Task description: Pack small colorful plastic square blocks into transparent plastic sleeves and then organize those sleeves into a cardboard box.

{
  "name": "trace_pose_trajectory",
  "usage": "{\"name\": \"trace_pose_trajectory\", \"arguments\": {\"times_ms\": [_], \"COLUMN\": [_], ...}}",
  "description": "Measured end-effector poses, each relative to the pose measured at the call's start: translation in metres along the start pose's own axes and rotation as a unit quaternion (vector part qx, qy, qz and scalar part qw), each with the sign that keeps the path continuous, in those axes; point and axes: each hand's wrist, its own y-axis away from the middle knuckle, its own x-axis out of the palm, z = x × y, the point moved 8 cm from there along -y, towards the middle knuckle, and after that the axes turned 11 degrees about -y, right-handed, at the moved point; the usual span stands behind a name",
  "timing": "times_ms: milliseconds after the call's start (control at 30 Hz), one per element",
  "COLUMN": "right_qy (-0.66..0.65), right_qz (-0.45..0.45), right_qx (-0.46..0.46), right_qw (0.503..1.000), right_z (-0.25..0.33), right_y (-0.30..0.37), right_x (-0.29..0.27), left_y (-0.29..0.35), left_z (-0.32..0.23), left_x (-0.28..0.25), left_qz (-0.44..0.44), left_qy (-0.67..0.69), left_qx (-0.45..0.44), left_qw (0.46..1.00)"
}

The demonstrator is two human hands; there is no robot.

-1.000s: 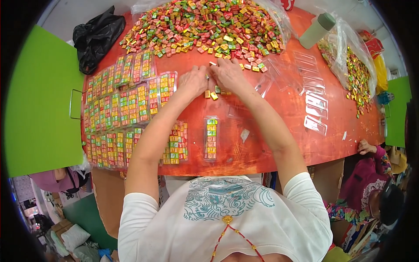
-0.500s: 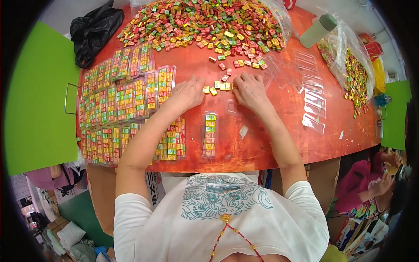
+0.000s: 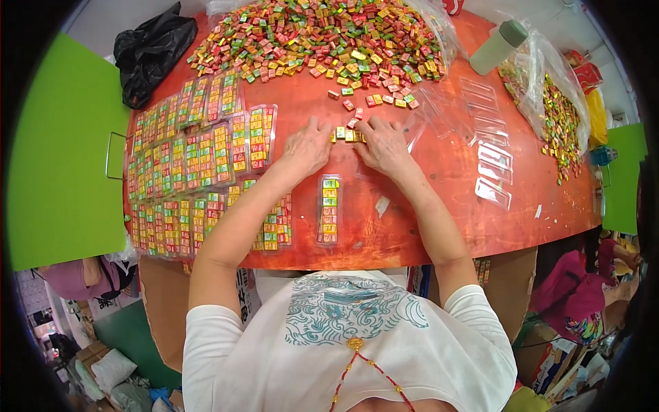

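My left hand [image 3: 309,147] and my right hand [image 3: 382,145] are at the middle of the red table, fingers bent and closed in at the two ends of a short row of small wrapped blocks [image 3: 349,135]. The row's blocks look yellow and green; its ends are partly hidden behind my fingertips. Just beyond, a few loose red blocks [image 3: 352,123] lie close to my right fingertips. Nearer to me is a clear plastic tray [image 3: 320,237] with one column of green, yellow and red blocks [image 3: 329,210] in it.
A large heap of blocks [image 3: 322,38] covers the far side. Filled trays [image 3: 182,161] lie in overlapping rows at left, near a black bag [image 3: 151,51]. Empty clear trays [image 3: 494,172], a bottle [image 3: 498,48] and a clear bag of yellow-green pieces [image 3: 559,130] are at right.
My hands have come closer together, the left moving right and the right slightly left. The blocks between them are drawn into a tighter row, and fewer of them show.
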Motion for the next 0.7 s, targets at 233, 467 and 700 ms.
{"name": "trace_pose_trajectory", "arguments": {"times_ms": [233,467,700], "right_qy": [-0.039,-0.09,-0.09], "right_qz": [0.004,0.023,0.028], "right_qx": [0.002,-0.013,0.005], "right_qw": [0.999,0.996,0.996], "right_z": [-0.004,-0.005,-0.006], "right_y": [0.012,0.001,-0.007], "right_x": [-0.009,0.006,0.011], "left_y": [0.014,0.01,-0.001], "left_z": [0.018,0.009,0.002], "left_x": [-0.012,-0.01,-0.006], "left_qz": [0.048,0.084,0.01], "left_qy": [0.078,0.044,0.029], "left_qx": [0.003,-0.008,-0.012], "left_qw": [0.996,0.995,0.999]}}
